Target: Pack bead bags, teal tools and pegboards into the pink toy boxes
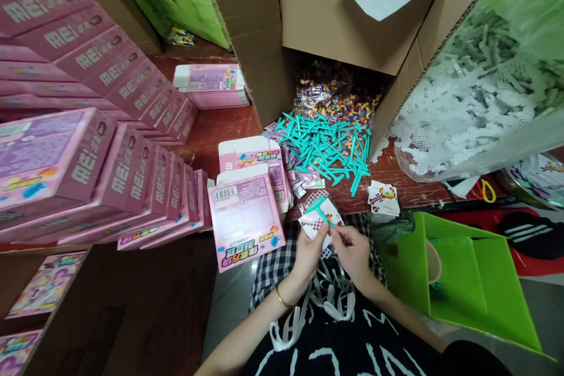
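Note:
Over my lap, my left hand (309, 247) pinches a white printed card (332, 210) together with a turquoise T-shaped plastic tool (318, 207). A white grid plate (318, 195) shows behind the card. My right hand (353, 251) is closed at the card's lower right edge, beside the left thumb; what lies between its fingertips is too small to make out. Left of my hands is a pink printed box (247, 220) with its flap up. Just beyond them, a heap of turquoise T-shaped tools (324, 144) lies by small silvery packets (304, 182).
Stacked pink boxes (127, 85) fill the left side. A cardboard carton (348, 17) spills bags of colourful beads (339, 94). White grid pieces fill a clear plastic bag (445, 129) at right. Printed cards (384, 197) lie near the table edge, above a green open box (471, 282).

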The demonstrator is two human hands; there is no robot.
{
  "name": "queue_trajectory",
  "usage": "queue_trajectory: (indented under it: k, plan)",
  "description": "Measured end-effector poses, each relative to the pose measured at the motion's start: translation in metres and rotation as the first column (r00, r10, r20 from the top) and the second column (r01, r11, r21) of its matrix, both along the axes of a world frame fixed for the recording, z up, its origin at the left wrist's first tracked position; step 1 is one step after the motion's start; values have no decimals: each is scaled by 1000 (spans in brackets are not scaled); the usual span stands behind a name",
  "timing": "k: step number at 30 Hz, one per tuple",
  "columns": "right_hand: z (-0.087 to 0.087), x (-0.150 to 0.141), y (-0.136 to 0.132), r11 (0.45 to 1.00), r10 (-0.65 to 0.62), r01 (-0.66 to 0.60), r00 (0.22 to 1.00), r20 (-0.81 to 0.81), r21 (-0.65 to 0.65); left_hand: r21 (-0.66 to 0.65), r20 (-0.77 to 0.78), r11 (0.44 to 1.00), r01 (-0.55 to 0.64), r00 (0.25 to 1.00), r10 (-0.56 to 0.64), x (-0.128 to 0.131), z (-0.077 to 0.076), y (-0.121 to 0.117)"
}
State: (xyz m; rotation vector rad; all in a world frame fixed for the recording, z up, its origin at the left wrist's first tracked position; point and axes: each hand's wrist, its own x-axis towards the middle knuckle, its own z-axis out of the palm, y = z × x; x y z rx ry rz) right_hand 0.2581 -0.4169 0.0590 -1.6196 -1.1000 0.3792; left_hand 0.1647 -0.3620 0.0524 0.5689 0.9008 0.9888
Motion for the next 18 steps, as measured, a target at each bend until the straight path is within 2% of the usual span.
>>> queue_trajectory:
  k: [2,5,7,8,9,10,12,13,14,15,16,17,18]
  plan:
    - [5,-3,-10,998,55,-55,981,184,-5,48,-19,998,34,999,-33,1,2,-4]
    - [33,19,-11,991,128,-135,937,325,-3,105,-87,986,130,989,-121,-8,12,-4]
    - [57,40,-4,992,121,-126,965,232,8,162,-146,945,283,954,-261,-19,22,-2]
    - [68,49,1,987,162,-162,978,129,-11,196,-180,907,373,923,-341,-25,28,-2]
    - [76,57,8,964,261,-260,965,4,-58,232,-219,857,460,883,-414,-31,35,-2]
    - [81,62,14,905,395,-410,909,-130,-115,265,-263,806,530,843,-469,-37,41,-3]
    - [82,65,26,695,611,-695,705,-359,-184,303,-359,720,625,775,-521,-47,52,-10]
    - [78,63,30,606,648,-772,620,-443,-193,307,-417,689,657,743,-523,-52,58,-14]
    - [72,60,33,556,646,-809,566,-513,-192,312,-486,672,671,721,-494,-57,62,-17]
    - [65,56,34,546,619,-818,538,-572,-180,332,-566,673,661,710,-419,-63,66,-19]
    - [57,53,35,569,576,-807,529,-623,-159,372,-654,679,633,698,-292,-71,69,-18]
    - [50,49,35,609,525,-782,524,-670,-135,433,-733,690,580,672,-105,-81,71,-14]
    - [42,46,35,651,472,-751,516,-715,-112,506,-780,699,506,614,120,-92,72,-5]
